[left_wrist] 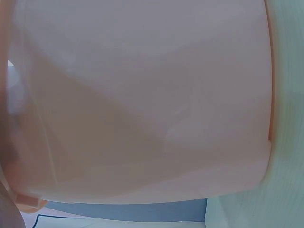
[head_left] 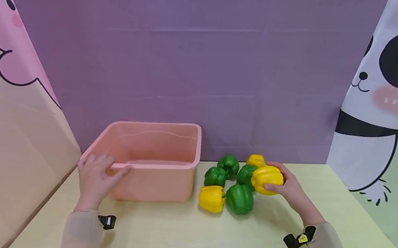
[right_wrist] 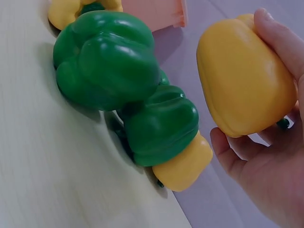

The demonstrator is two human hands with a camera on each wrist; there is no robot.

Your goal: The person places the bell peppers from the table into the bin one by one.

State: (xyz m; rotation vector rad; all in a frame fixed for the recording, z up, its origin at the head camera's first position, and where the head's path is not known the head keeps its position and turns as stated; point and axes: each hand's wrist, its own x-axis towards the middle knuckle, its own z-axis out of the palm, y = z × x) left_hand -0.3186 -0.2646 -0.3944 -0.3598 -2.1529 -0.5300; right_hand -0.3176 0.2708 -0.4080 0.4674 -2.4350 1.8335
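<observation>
My right hand (head_left: 290, 190) grips a yellow bell pepper (head_left: 266, 180), thumb on one side and fingers on the other, lifted off the table in the right wrist view. Beside it lies a group of bell peppers: several green ones, among them a green pepper (head_left: 240, 199) at the front, plus a yellow pepper (head_left: 211, 199) at the front left and another yellow pepper (head_left: 256, 160) at the back. On the left, my left hand (head_left: 96, 177) holds the near rim of a pink plastic bin (head_left: 155, 184), fingers over the edge and thumb along it. The visible inside of the bin holds nothing.
The pale wooden table (head_left: 179, 236) runs back to a purple cloth backdrop (head_left: 205, 67). Printed cartoon panels stand on both sides, with a panda (head_left: 390, 92) at the right. The bin's right wall stands just left of the peppers.
</observation>
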